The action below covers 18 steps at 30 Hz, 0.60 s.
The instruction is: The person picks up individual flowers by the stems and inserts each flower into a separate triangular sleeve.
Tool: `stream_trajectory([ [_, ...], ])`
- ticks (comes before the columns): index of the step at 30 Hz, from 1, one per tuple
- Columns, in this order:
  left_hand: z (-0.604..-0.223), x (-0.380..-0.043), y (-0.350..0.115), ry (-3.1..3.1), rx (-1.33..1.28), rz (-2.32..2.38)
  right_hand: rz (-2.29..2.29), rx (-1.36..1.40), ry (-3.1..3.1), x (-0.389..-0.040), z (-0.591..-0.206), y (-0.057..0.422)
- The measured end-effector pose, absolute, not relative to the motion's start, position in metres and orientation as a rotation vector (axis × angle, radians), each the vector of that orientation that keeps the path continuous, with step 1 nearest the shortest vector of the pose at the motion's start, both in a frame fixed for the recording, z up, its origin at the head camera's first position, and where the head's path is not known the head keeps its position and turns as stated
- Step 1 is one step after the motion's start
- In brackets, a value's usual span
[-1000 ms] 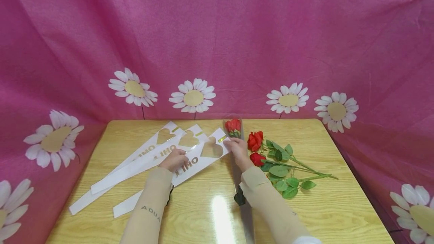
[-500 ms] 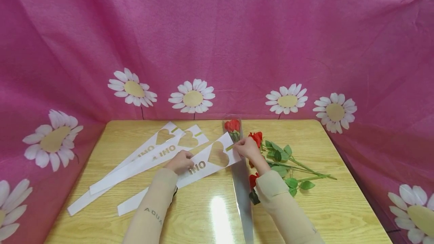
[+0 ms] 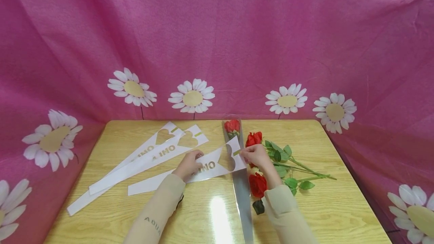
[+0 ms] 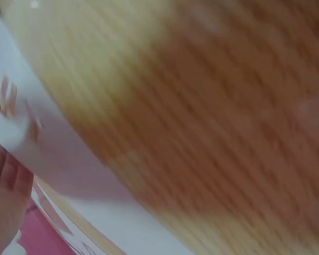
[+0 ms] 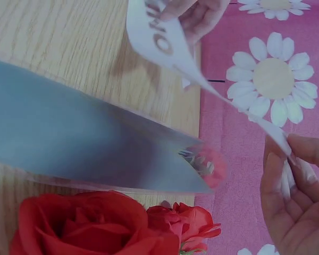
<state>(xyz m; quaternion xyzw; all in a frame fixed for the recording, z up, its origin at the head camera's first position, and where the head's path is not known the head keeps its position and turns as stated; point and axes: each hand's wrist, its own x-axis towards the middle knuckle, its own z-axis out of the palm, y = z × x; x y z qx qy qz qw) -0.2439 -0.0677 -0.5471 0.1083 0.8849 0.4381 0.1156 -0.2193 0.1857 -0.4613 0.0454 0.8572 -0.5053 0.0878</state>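
Note:
A white paper flower sleeve [image 3: 240, 163] with a heart-shaped window and cut-out lettering is held between both hands. My left hand [image 3: 190, 165] grips it by the lettering, thumb on top; part of this hand [image 4: 8, 196] shows at the left wrist view's edge. At the wide end, my right hand [image 3: 258, 157] pinches the edge between thumb and fingers, plainly seen in the right wrist view. The sleeve's wide end overlaps a dark-backed clear sleeve [image 3: 241, 195] holding a red rose [image 3: 232, 125]. Close by the right wrist lies a loose red rose [image 3: 258, 184].
Two more white sleeves [image 3: 135, 168] lie overlapping at the left of the wooden table [image 3: 190, 221]. Loose roses [image 3: 253, 138] with green leaves and stems [image 3: 315, 176] lie at the right. A pink daisy-print cloth [image 3: 217, 48] stands behind the table.
Both hands have moved right and slightly nearer with the white sleeve, whose wide end now crosses the wrapped rose's sleeve. A loose rose beside the right wrist has come into sight.

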Motion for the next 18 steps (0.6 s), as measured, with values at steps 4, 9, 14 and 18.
stream_trajectory([
  [4,-0.546,-0.238,-0.057,2.736,0.401,1.12,-1.492,0.15,2.569,-0.212,-0.46,0.185],
  [9,-0.537,-0.231,-0.039,2.772,0.477,1.108,-1.503,0.135,2.59,-0.208,-0.465,0.183],
  [14,-0.517,-0.224,-0.011,2.692,0.539,1.405,-1.514,0.106,2.648,-0.204,-0.469,0.177],
  [18,-0.498,-0.218,0.008,2.677,0.479,1.647,-1.446,0.06,2.746,-0.201,-0.47,0.169],
])
